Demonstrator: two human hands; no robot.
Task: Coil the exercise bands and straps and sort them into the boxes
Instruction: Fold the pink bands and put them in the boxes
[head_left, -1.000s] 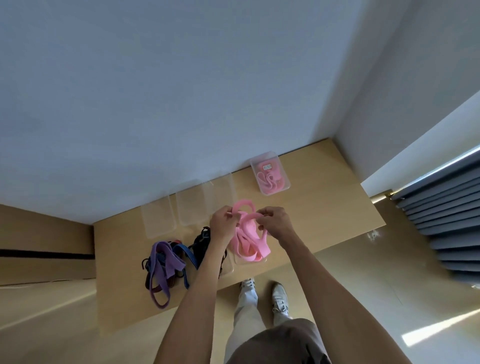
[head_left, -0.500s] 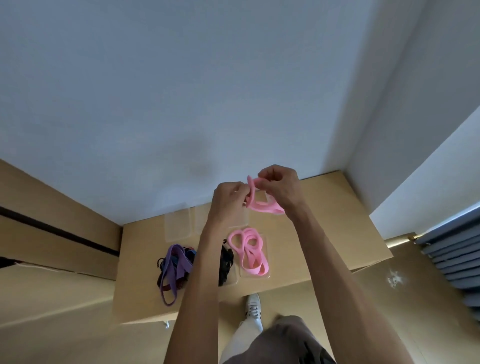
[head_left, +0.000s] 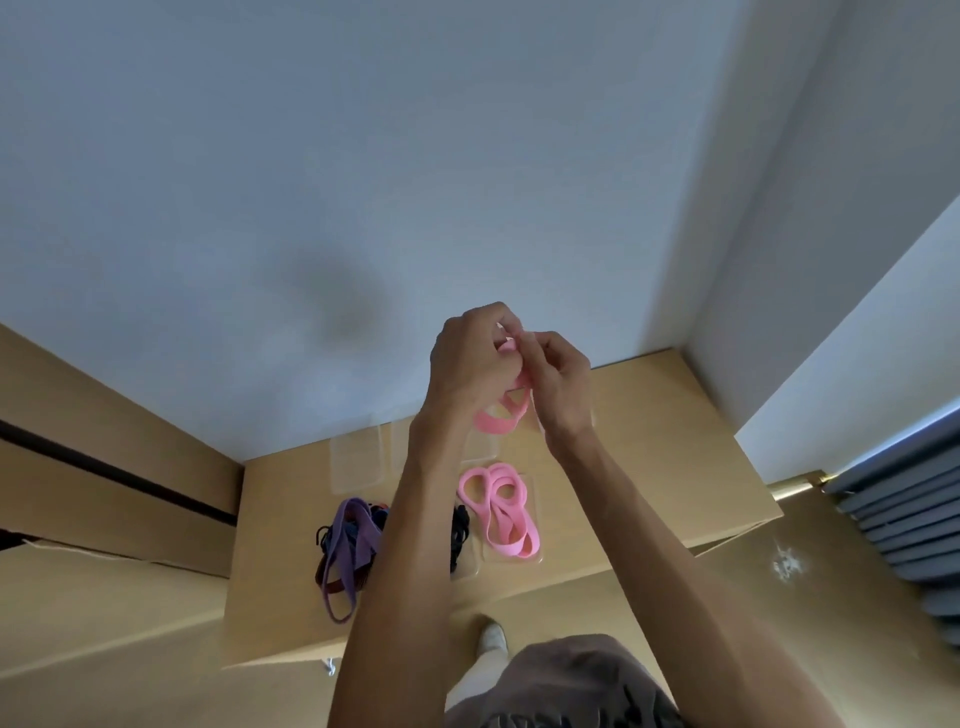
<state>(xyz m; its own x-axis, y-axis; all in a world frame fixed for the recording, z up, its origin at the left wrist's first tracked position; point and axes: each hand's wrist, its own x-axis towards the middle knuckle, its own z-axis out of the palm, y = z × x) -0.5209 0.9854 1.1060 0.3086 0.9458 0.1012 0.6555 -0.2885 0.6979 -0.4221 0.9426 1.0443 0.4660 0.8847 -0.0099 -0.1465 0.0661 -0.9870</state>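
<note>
Held band: a pink band (head_left: 501, 415) is up in the air above the surface (head_left: 649, 415), caught between both hands, with a loop of it hanging below them.
Left hand: the left hand (head_left: 470, 364) has its fingers curled round the upper part of the pink band.
Right hand: the right hand (head_left: 558, 384) pinches the same band close against the left, so the two hands nearly touch.
How it handles: light and soft, I would say; it sags into a limp loop under its own weight and looks flat and stretchy, so it will likely spring open if let go.
Where to hold: best kept pinched at the gathered turns near the top, where the fingers already are, leaving the hanging loop free to wind in.
Pink bands below: more pink bands (head_left: 501, 512) lie looped in a clear box (head_left: 535, 486) near the front of the surface.
Other straps: a purple strap (head_left: 350, 545) lies over a dark tangle to the left, one end trailing toward the front edge; black straps (head_left: 460, 532) sit just beside the pink ones, partly hidden by the left arm.
Clear boxes: a further clear box (head_left: 358, 462) stands toward the wall; what is in it, I cannot tell.
Risk: a loose coil may unroll as it is set down.
</note>
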